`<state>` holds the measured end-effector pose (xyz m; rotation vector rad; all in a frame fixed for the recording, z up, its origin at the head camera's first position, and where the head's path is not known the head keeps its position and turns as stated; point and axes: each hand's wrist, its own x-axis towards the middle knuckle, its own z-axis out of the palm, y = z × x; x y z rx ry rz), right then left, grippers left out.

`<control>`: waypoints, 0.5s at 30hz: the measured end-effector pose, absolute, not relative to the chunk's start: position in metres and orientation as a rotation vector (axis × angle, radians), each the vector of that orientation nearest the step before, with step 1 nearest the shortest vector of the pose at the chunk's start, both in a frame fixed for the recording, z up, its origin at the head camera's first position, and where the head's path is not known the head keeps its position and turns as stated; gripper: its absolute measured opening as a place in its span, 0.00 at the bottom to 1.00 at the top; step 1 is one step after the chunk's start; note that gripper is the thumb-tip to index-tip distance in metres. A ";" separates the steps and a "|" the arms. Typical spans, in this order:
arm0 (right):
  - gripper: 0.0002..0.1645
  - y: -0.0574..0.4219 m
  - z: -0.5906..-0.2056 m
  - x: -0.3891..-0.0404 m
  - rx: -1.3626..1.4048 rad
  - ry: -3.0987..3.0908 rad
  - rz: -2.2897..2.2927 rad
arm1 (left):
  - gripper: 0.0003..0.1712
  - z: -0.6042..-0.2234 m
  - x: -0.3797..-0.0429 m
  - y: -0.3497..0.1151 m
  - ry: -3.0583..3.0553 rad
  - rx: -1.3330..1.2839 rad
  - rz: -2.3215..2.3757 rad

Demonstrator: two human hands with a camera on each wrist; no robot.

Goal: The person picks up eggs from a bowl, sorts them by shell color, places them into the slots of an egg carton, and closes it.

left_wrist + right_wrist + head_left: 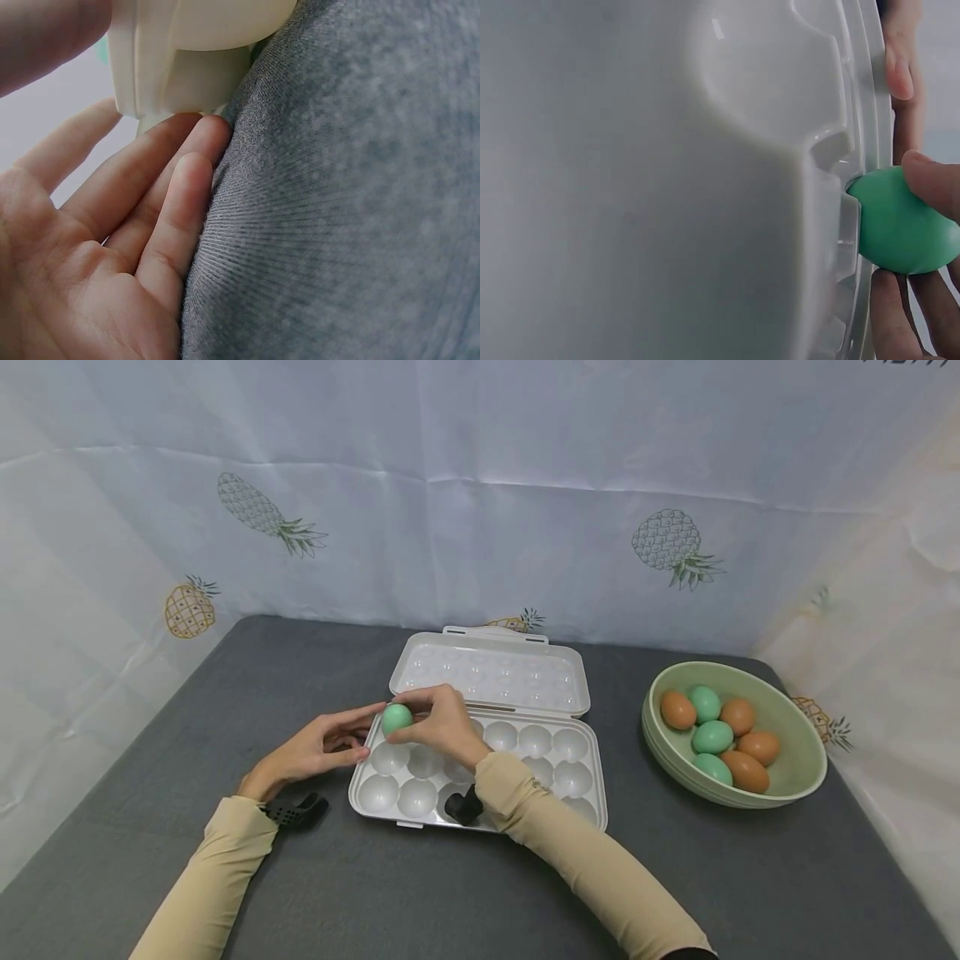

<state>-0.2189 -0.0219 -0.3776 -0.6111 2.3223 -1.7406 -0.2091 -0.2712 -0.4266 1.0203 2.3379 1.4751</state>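
At the far left corner of the egg tray (pixel 534 740), by head view, my right grip (pixel 441 724) pinches the green egg (pixel 395 719). In left wrist view, my left grip (pixel 112 240), unclenched, touches the egg tray. In right wrist view, the green egg seems slippery, perhaps fragile; sides suit gentle hold.

Grey table (pixel 337 877), egg tray (pixel 534 741), green bowl (pixel 804 756)

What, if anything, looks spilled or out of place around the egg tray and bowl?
Nothing stands out. The tray lies flat, lid open; the loose eggs sit inside the bowl, and the right hand pinches a green egg at the tray's far left corner. No spill or crack shows.
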 end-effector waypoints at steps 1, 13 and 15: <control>0.25 -0.022 -0.377 -0.219 -0.617 2.334 -1.731 | 0.38 -0.427 -0.209 -0.271 2.342 1.020 1.473; 0.22 -0.024 -0.382 -0.222 -0.673 2.438 -1.634 | 0.39 -0.426 -0.209 -0.270 2.316 1.002 1.493; 0.22 -0.024 -0.383 -0.222 -0.673 2.435 -1.632 | 0.39 -0.426 -0.208 -0.271 2.318 0.998 1.492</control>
